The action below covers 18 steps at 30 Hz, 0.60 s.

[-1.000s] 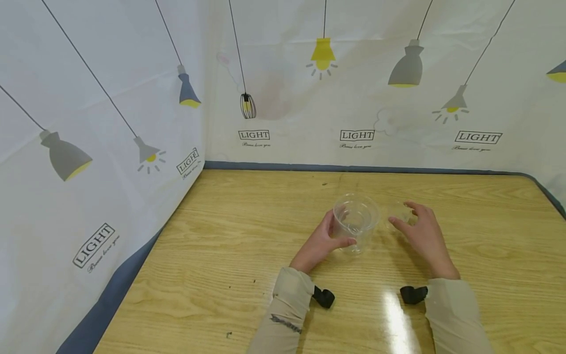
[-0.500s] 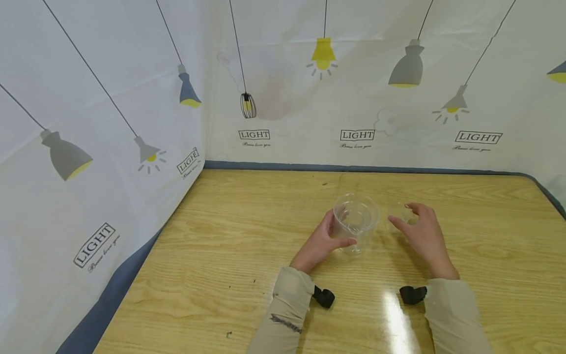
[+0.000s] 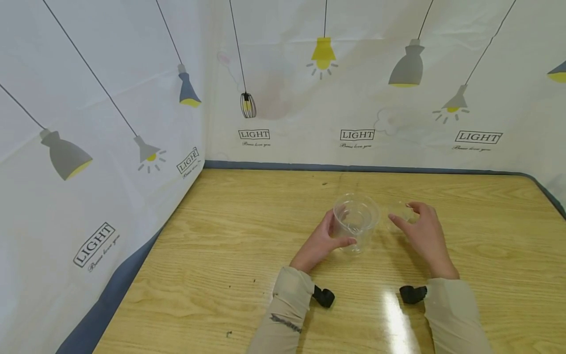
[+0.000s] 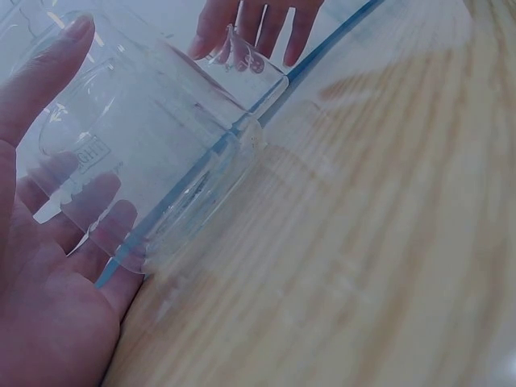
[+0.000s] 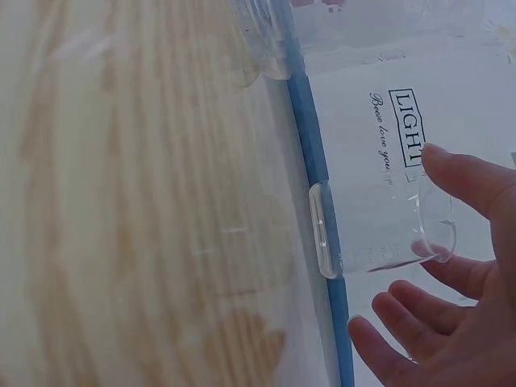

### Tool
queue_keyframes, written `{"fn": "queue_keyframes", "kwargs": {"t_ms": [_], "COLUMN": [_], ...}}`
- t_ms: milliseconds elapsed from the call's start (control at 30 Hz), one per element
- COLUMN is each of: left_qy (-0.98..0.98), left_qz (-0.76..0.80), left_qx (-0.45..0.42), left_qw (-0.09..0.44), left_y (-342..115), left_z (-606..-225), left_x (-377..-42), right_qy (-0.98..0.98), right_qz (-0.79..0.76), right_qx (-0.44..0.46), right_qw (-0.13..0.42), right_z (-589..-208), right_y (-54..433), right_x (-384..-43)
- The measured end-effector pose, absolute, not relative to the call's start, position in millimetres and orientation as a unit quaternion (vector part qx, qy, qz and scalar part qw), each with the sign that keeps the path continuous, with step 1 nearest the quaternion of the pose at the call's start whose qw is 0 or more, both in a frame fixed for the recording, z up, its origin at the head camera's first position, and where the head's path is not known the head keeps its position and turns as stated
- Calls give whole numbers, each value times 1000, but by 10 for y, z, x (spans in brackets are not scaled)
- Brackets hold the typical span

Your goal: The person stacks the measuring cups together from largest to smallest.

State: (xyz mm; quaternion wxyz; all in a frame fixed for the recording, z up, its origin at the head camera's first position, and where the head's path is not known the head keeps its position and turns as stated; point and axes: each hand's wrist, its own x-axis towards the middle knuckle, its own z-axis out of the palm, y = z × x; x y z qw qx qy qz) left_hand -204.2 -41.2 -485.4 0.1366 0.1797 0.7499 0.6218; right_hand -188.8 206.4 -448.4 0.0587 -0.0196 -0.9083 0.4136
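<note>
A large clear cup (image 3: 357, 231) stands upright on the wooden table, wide mouth up. My left hand (image 3: 319, 245) grips its side, with the thumb on the near wall and the other fingers behind. To its right is a small, thick-based clear cup (image 5: 375, 226), faint against the table in the head view. My right hand (image 3: 423, 236) pinches this small cup near its rim between thumb and index finger; the remaining fingers (image 5: 411, 322) are spread beside it. The left wrist view shows the large cup (image 4: 153, 137) close, with the right hand (image 4: 262, 28) beyond.
Black straps (image 3: 325, 297) stick out from both sleeve cuffs. A white sheet (image 3: 292, 108) printed with lamps hangs behind and to the left, its blue border (image 3: 274, 166) along the table edge. The wooden table (image 3: 212, 255) carries a few dark specks.
</note>
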Motion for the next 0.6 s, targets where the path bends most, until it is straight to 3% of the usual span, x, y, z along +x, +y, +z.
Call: {"fn": "queue_keyframes", "kwargs": {"t_ms": [600], "left_qy": [750], "left_qz": [621], "left_qx": [185], "left_qw": [130], "left_y": [-411], "left_z": [-4906], "left_x": [-2067], "right_qy": [-903], "right_qz": [423], "right_qx": [-32], "right_qw": [74], "right_z": [-4429], "right_y": [2076], "right_x": [-1876]}}
